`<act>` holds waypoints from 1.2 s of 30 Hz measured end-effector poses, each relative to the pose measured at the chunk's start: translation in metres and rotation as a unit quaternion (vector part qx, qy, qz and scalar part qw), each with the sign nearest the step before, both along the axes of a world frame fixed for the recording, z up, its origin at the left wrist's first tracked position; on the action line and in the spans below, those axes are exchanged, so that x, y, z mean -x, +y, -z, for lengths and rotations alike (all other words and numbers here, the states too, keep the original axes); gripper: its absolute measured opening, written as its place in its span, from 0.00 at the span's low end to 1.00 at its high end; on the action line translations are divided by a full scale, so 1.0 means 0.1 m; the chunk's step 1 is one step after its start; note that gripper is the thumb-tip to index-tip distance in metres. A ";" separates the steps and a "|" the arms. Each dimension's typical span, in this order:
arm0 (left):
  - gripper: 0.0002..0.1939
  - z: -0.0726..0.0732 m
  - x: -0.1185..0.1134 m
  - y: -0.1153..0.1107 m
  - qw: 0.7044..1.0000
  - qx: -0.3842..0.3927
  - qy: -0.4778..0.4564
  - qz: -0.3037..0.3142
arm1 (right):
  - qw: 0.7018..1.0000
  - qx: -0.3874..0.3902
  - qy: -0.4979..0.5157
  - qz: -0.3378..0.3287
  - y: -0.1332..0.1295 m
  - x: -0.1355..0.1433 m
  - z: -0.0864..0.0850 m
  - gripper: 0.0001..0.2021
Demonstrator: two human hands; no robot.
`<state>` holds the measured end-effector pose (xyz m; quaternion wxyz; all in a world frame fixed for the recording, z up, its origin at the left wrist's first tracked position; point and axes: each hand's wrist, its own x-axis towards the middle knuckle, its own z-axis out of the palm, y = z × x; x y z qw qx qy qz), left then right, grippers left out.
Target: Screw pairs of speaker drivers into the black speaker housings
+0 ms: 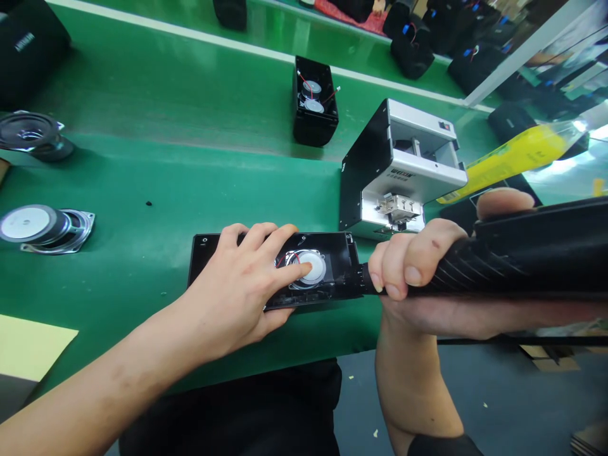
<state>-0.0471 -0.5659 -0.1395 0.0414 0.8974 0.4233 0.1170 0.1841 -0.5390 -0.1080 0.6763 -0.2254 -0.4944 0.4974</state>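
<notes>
Black rectangular box lay on the green work surface, clasped in the left hand: palm down, fingers spread over the far edge, thumb nearside, index on one white-backed round speaker. Right hand wrapped one black cylindrical tool, fingers pressed together. Two loose metal-framed speakers, leftward.

Glossy plastic box at 7 o'clock, ridged plastic tool at 3 o'clock, smooth metal-fronted machine at 2 o'clock
</notes>
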 end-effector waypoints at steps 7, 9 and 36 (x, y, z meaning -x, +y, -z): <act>0.27 0.00 0.00 0.00 1.000 -0.009 -0.001 0.003 | 1.000 -0.022 -0.008 -0.007 -0.04 -0.04 0.04 0.25; 0.27 0.01 0.00 0.00 1.000 -0.009 0.001 0.003 | 1.000 -0.010 0.001 -0.008 -0.05 -0.05 0.02 0.27; 0.26 -0.01 0.00 -0.01 1.000 -0.006 -0.007 0.002 | 1.000 0.008 -0.025 0.009 -0.06 -0.01 0.03 0.30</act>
